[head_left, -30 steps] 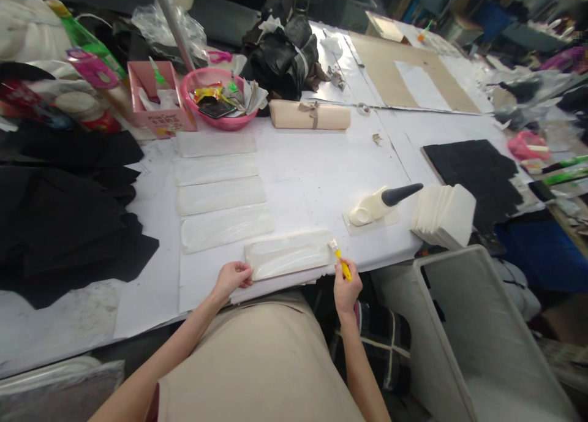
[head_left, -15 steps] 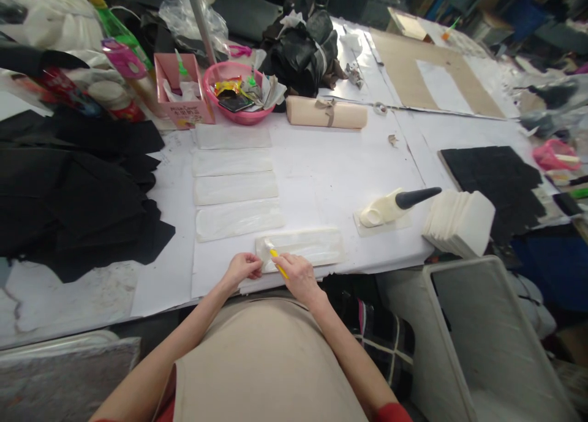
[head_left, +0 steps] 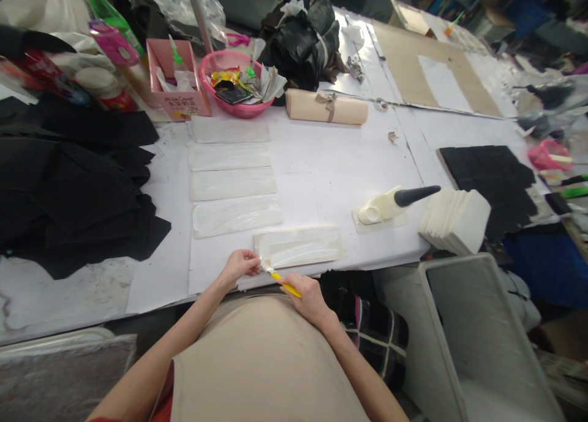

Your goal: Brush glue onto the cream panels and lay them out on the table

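My right hand [head_left: 309,294] is closed round a yellow-handled brush [head_left: 287,285]. Its pale tip touches the near left corner of a whitish rectangular piece [head_left: 303,245] at the table's front edge. Close to that corner, my left hand [head_left: 242,265] has its fingers pinched together; whatever may be between them is too small to make out. The piece has a wet, shiny film. Several similar strips lie in a column behind and to the left, the nearest [head_left: 236,216] also shiny. A cream bottle with a black nozzle [head_left: 383,207] stands on a clear sheet to the right.
Black sheets [head_left: 68,195] are heaped at the left. A pink box [head_left: 179,97], a pink basket [head_left: 239,109] and a beige roll [head_left: 327,107] stand behind. White pads [head_left: 457,220] and black pieces [head_left: 489,183] lie right, above a grey bin [head_left: 478,263].
My right hand has moved nearer to me and slightly right, bringing the brush tip from on the piece down to its near left corner. My left hand stays pinched beside it. The view has shifted slightly.
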Demonstrator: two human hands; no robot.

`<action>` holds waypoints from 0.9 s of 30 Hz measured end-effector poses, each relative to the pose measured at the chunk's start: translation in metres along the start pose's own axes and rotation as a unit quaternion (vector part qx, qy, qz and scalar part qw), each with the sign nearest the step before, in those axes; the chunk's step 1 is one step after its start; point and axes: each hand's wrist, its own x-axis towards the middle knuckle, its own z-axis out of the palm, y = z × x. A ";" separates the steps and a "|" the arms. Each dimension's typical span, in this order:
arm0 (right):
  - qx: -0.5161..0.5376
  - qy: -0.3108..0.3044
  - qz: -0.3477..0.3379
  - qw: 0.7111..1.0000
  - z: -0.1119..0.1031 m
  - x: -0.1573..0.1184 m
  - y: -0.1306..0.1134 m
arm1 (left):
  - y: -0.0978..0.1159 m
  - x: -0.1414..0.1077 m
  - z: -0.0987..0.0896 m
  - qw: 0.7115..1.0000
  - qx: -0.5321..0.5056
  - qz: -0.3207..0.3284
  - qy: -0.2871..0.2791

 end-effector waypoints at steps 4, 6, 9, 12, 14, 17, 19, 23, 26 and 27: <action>0.105 0.103 0.117 0.982 -0.001 -0.011 0.017 | -0.001 0.001 0.002 1.000 0.013 0.010 0.009; 0.129 0.182 0.174 0.959 -0.008 -0.019 0.029 | 0.000 0.000 0.002 1.000 0.016 0.017 0.012; 0.115 0.305 0.237 0.915 -0.022 -0.029 0.043 | 0.001 -0.002 0.002 0.999 0.021 0.020 0.014; 0.098 0.351 0.246 0.898 -0.026 -0.030 0.039 | 0.001 -0.002 0.002 0.999 0.027 0.012 0.019; 0.128 0.318 0.218 0.914 -0.018 -0.021 0.028 | 0.001 -0.002 0.002 0.999 0.029 0.009 0.022; 0.180 0.223 0.164 0.944 0.004 0.002 0.011 | 0.002 -0.002 0.003 0.999 0.031 0.003 0.024; 0.192 0.186 0.153 0.951 0.018 0.016 0.008 | 0.003 -0.002 0.004 0.999 0.031 -0.003 0.031; 0.212 0.218 0.190 0.934 0.020 0.022 0.024 | 0.003 -0.003 0.006 0.998 0.035 -0.007 0.047; 0.204 0.302 0.229 0.903 -0.001 0.006 0.051 | 0.002 -0.004 0.007 0.998 0.038 0.000 0.052; 0.194 0.334 0.241 0.890 -0.011 -0.001 0.060 | 0.002 -0.004 0.008 0.998 0.039 0.001 0.053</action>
